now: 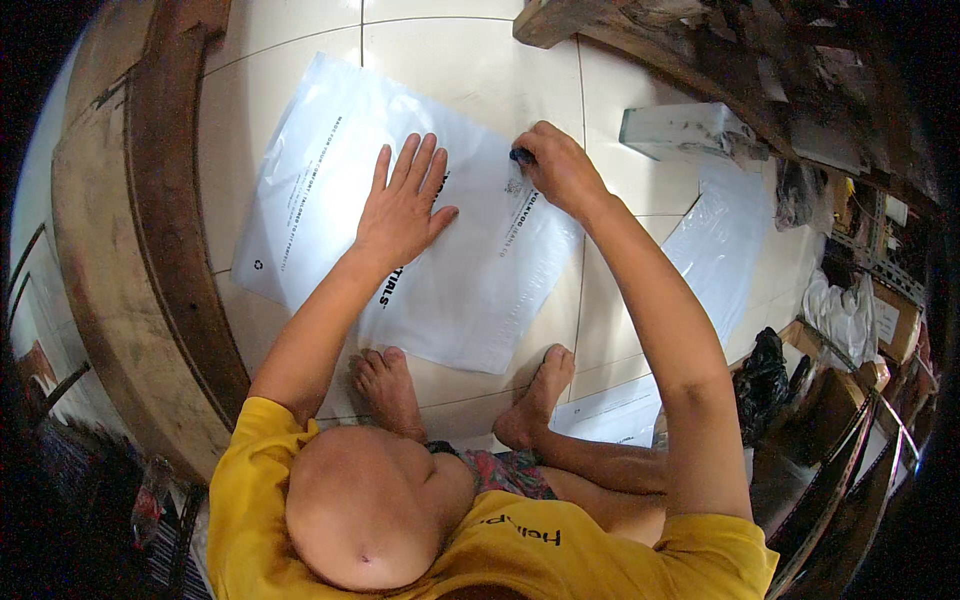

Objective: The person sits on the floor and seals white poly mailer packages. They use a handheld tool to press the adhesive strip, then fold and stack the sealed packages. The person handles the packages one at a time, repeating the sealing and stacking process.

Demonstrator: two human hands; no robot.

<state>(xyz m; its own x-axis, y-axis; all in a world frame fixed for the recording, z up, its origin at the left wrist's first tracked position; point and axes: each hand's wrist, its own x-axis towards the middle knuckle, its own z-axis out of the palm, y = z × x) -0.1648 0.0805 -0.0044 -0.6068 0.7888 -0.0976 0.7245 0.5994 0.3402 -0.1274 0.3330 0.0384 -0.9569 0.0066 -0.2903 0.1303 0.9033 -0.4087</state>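
A white plastic bag (320,190) with black print lies flat and slightly wrinkled on the tiled floor in front of me. My left hand (402,208) rests palm down on its middle, fingers stretched and a little apart. Near the bag's right edge, my right hand (562,172) is closed around a small dark object (522,156). Only its end shows past the fingers, so its kind cannot be made out. That end is close to the bag's printed surface; whether it touches is unclear.
Wooden furniture (165,200) runs along the left; more dark wood (620,35) stands at the upper right. A pale box-like block (680,130) sits beyond my right hand. Further white plastic bags (715,250) lie at the right, near a black plastic bag (765,370). My bare feet flank the bag's near edge.
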